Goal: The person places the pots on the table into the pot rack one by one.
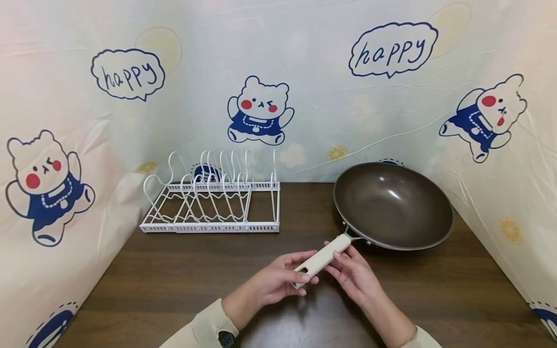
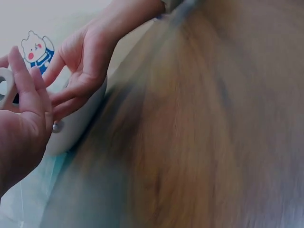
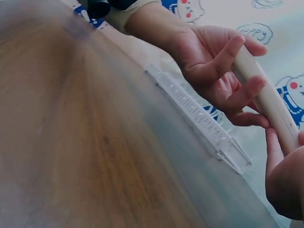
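Wok [image 1: 393, 205], dark, rigid, likely bowl-heavy, on the surface [image 1: 174, 285] right of the rack [image 1: 213, 203]: my left hand [image 1: 278, 278] and right hand [image 1: 354, 273] curl fingers round its cream handle [image 1: 324, 257], the sensible hold.

Beige sleeves [image 1: 204, 326], black wristwatch [image 1: 226, 339]

A white wire dish rack [image 1: 211, 200] stands at the back left of the dark wooden tabletop [image 1: 174, 285], before a bear-printed backdrop [image 1: 260, 111].
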Motion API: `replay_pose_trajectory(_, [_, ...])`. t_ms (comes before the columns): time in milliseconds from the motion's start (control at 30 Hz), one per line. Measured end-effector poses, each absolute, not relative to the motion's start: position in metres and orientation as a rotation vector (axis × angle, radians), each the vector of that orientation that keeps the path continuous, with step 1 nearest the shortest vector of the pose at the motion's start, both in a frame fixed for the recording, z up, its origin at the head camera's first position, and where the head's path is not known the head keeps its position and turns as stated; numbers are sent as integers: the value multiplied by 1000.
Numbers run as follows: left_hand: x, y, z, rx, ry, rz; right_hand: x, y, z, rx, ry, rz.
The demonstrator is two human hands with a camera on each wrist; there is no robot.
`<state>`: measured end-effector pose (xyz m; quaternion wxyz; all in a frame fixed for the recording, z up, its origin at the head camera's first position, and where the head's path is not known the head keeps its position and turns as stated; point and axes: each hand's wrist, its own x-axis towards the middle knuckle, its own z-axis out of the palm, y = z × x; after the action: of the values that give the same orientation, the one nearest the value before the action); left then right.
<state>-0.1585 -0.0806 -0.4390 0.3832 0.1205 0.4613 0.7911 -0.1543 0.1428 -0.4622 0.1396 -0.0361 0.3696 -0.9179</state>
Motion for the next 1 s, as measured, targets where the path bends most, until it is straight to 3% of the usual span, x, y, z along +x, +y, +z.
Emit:
replay_pose_trajectory(700, [-146,-73,-452,472,985,2116,-153,139,-461,-264,1165,-2761])
replay_pose_trajectory(1000, [-142,-74,-462,585,789,2048,-150,150,-462,-547,1149,-2652])
